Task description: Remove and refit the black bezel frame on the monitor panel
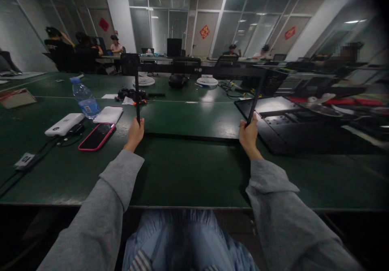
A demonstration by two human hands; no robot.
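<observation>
Frame (pixel 191 137), black, rectangular, in firm grasp of left hand (pixel 135 134) and right hand (pixel 249 136), one at each side bar, above green table (pixel 194 177). To the left of frame: pink-edged phone (pixel 97 136), then clear plastic bottle (pixel 86 100), blue cap on, with clear liquid inside, not full. To the right of frame: black panel (pixel 310 131), lying flat.

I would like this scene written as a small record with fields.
Left hand: grips left side of the thin, black, rectangular frame
Right hand: grips the frame's right side
Surface: green table
Left of frame: clear plastic bottle with blue cap, pink-edged black phone, white rectangular device
Right of frame: large, flat black panel
Unclear: whether frame's lower bar touches table
</observation>
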